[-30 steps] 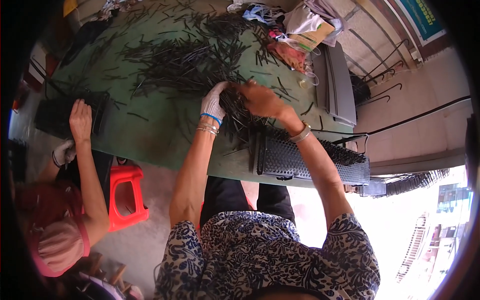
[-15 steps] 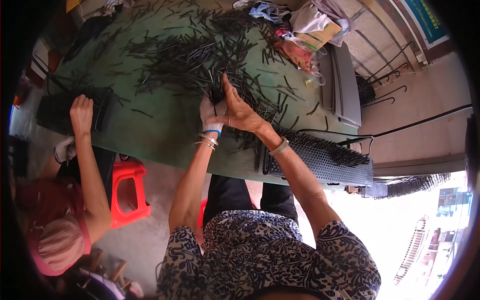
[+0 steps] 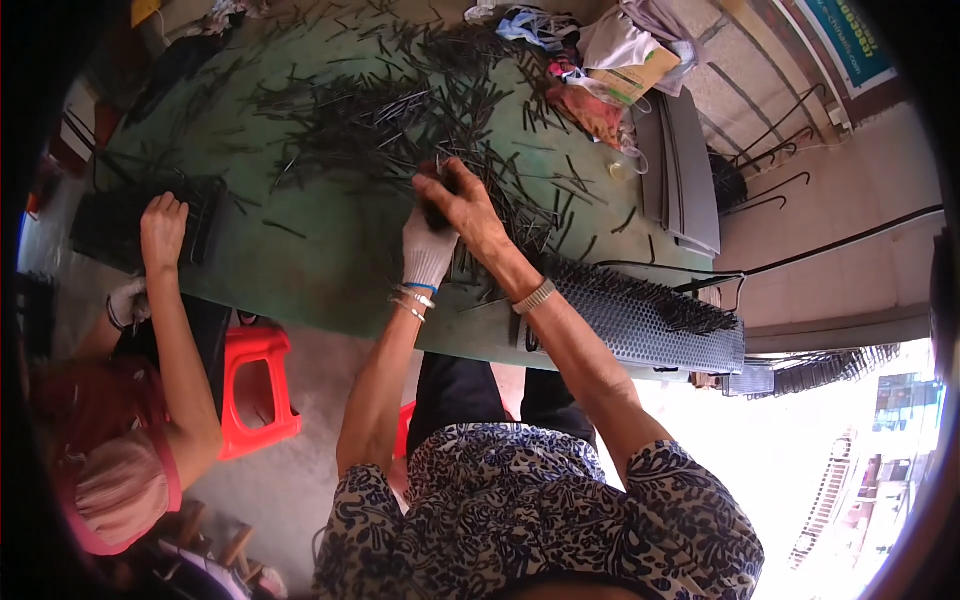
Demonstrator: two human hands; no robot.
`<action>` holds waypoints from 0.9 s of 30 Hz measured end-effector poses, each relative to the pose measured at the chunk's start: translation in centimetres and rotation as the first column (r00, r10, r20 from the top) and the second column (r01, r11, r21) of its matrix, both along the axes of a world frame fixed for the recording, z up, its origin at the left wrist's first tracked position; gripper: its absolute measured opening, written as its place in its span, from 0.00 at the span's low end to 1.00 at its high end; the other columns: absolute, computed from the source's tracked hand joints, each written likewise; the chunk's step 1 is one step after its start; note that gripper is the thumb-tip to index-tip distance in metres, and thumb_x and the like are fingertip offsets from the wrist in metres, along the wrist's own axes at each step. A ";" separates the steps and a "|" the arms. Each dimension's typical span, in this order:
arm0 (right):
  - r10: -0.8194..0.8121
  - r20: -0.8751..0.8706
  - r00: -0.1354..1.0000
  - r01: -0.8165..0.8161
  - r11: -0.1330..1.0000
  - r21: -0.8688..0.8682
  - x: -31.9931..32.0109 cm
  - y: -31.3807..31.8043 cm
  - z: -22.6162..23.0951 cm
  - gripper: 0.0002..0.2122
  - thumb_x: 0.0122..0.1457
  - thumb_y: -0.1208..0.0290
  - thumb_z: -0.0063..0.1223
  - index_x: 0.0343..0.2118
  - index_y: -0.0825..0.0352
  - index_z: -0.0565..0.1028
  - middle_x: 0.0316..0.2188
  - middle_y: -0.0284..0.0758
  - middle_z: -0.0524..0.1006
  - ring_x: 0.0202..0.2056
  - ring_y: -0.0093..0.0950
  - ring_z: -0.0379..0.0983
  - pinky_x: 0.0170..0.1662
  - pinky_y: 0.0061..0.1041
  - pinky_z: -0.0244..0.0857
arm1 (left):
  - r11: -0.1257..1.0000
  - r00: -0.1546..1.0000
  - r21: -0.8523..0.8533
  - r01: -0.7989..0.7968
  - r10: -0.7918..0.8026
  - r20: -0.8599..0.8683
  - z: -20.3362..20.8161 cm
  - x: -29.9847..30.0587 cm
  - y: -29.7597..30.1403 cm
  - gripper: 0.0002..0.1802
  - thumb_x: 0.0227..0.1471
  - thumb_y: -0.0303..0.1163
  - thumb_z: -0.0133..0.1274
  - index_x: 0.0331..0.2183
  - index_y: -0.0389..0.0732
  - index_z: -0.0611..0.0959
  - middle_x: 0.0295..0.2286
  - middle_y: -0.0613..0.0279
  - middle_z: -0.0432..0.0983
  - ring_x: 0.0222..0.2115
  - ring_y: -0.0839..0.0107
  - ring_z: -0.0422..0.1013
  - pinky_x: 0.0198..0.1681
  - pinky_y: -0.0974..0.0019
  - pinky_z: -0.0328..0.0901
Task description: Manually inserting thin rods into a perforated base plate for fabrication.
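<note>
From my remote station I view the gloved left hand (image 3: 429,256) and bare right hand (image 3: 474,210) wrapped round a dark bunch of strips (image 3: 435,216) over the tabletop (image 3: 290,270), presumably to keep it together.

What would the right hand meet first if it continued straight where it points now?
Most likely the heap of thin dark strips just beyond the right hand; the hand's height is unclear.

Left grip (image 3: 430,250) touching right grip (image 3: 472,208) near strips (image 3: 375,115).

Red stool (image 3: 260,343) — teal sign (image 3: 845,42) (upper right)
</note>
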State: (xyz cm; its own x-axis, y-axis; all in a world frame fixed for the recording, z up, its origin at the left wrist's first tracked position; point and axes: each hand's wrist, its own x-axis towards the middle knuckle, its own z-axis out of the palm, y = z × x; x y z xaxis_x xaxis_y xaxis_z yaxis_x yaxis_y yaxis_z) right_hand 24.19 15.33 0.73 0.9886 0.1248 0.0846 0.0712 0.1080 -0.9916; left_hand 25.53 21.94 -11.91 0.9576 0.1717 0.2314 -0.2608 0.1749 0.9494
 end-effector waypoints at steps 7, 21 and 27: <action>0.266 -0.224 0.938 -0.277 0.961 -0.019 1.6 -2.9 1.0 0.33 0.61 0.47 0.44 0.62 0.65 0.55 0.56 0.36 0.64 0.55 0.27 0.61 0.59 0.26 0.53 | 0.999 0.986 0.035 0.001 0.005 -0.168 2.0 -1.1 3.6 0.21 0.43 0.20 0.58 0.43 0.35 0.76 0.36 0.64 0.78 0.36 0.75 0.72 0.43 0.70 0.66; 0.169 -0.006 0.986 -0.169 0.984 -0.052 -1.1 -0.5 0.6 0.15 0.65 0.61 0.44 0.37 0.70 0.76 0.33 0.28 0.78 0.36 0.13 0.66 0.44 0.15 0.62 | 0.961 0.993 0.273 -0.032 0.062 -0.100 6.0 -4.5 2.0 0.32 0.41 0.23 0.62 0.50 0.37 0.70 0.44 0.58 0.75 0.44 0.69 0.71 0.48 0.68 0.64; 0.076 0.006 0.997 -0.076 0.995 0.057 -2.1 -0.2 -0.9 0.16 0.66 0.61 0.42 0.41 0.70 0.77 0.37 0.29 0.78 0.41 0.15 0.68 0.50 0.16 0.60 | 0.964 0.992 0.259 -0.057 0.084 -0.096 5.4 -5.2 1.8 0.30 0.41 0.23 0.62 0.48 0.36 0.70 0.40 0.59 0.76 0.42 0.70 0.72 0.47 0.69 0.65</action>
State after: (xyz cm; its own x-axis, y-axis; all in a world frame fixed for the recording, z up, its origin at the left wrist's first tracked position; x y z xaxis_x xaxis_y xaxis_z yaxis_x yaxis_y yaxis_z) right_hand 22.11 15.14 -0.16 0.9760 0.1948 0.0977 0.0647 0.1693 -0.9834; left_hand 20.29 23.73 -6.55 0.9664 0.1881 0.1751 -0.1602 -0.0920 0.9828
